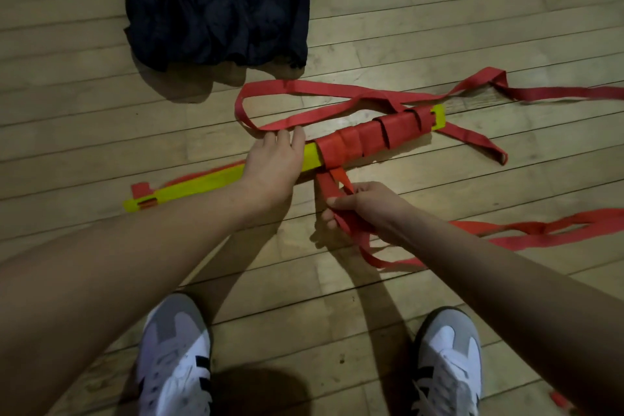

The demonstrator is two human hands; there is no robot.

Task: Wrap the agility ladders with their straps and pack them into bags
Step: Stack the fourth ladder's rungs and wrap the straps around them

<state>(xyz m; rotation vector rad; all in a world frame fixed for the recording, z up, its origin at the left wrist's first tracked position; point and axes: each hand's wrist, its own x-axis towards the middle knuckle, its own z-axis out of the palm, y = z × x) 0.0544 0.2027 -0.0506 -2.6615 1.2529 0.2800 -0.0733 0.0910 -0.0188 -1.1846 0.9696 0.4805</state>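
The left hand (274, 159) presses the yellow rung bundle (216, 181) to the floor, fingers fairly straight; the right hand (363, 209) pinches the red strap (329, 187) just near of it. Slack could loosen the right-side wraps, while the dark bag (216, 0) waits far off

One dark bag (216, 0), one bundle of yellow ladder rungs (202, 183) — the single rungs in it cannot be counted, several red straps (337, 101) trailing loose — number unclear, two hands, left hand (273, 159) and right hand (361, 206), two white shoes (175, 358).
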